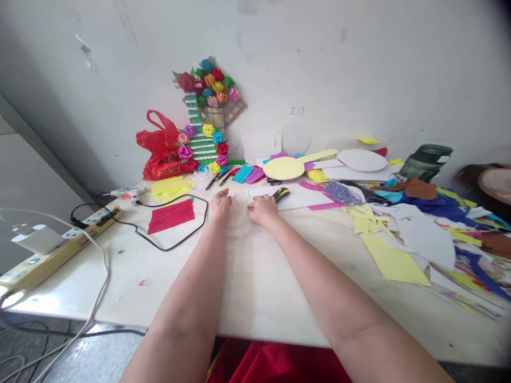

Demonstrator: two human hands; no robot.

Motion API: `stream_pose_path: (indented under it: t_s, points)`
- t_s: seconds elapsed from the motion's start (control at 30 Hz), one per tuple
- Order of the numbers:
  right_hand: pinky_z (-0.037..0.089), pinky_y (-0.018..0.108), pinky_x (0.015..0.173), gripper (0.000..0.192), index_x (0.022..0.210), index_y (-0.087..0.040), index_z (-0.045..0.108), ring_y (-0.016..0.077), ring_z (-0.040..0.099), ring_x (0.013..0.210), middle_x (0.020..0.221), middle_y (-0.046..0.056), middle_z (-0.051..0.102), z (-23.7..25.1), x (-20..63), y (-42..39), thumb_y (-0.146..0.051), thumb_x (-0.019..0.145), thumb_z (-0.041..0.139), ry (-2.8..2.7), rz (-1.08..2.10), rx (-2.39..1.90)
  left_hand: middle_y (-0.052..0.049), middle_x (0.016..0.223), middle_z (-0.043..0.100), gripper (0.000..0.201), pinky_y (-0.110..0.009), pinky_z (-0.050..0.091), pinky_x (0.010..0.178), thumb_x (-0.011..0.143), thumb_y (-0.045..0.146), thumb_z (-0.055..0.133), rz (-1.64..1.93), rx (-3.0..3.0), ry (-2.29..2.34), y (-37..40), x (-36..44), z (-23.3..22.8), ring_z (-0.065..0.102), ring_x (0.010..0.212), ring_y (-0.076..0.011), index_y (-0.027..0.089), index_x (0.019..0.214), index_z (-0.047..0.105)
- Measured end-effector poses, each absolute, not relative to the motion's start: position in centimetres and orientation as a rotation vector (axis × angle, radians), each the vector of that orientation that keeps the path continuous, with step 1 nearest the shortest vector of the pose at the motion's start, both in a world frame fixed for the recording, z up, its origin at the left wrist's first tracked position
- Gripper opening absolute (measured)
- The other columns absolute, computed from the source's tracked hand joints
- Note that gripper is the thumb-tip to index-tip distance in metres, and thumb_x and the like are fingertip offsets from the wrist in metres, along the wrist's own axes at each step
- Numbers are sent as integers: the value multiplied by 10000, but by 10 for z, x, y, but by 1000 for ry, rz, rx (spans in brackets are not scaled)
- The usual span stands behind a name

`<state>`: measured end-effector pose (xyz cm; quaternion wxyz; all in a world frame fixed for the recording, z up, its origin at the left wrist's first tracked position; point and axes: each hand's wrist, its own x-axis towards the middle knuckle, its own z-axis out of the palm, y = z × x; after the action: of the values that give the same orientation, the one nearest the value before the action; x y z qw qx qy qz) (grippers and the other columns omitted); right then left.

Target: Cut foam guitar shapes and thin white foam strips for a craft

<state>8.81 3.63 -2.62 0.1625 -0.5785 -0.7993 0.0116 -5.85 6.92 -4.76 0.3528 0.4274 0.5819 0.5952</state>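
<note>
My left hand (221, 204) and my right hand (262, 209) rest side by side on the white table (255, 287), fingers curled down onto a pale, nearly see-through sheet (239, 218) lying between them. Whether the fingers pinch the sheet or only press on it cannot be told. A yellow-and-black utility knife (281, 193) lies just beyond my right hand on a white sheet (303, 198). A red paper rectangle (171, 216) lies to the left of my left hand, ringed by a black cable (175, 242).
A paper-flower craft (207, 119) leans on the wall beside a red plastic bag (162, 149). A power strip (59, 244) with cables sits at the left edge. Coloured paper scraps (419, 234) cover the right side, with a yellow paddle cutout (291, 166) and a dark green bottle (425, 162).
</note>
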Motion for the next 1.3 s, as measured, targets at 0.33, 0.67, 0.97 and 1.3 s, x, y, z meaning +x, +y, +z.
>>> stream_pose_path:
  t_s: [0.33,0.67,0.97,1.3]
  points:
    - [47,460,1016,343,996,-223,667,247,412,1133,1051,88,647,-18,79,27,-185,715,474,-2369,46,-1638,-147,1190,523,438,-278,497,781,656,34,423,1547,920,1368,62,-44,-35,579,978,-182,108,1069,551]
    - [170,430,1016,350,991,-269,656,206,508,1080,1025,35,665,-15,79,32,-172,696,496,-2170,303,-1688,-108,901,562,379,-303,517,707,685,11,461,1513,695,1171,59,-39,-32,619,700,-140,94,1054,493]
    - [384,260,873,292,843,-250,666,126,614,928,828,-43,708,-20,88,41,-94,663,499,-1953,565,-1496,-6,550,539,302,-197,349,492,623,383,699,1405,1087,1043,57,-39,-38,469,483,-68,99,660,604]
    - [452,204,703,310,865,-201,646,131,638,846,840,-2,709,-33,99,56,-56,649,478,-1814,654,-1454,-32,593,624,237,-227,394,547,709,349,599,1451,1112,1157,66,-42,-49,541,527,-113,115,746,614]
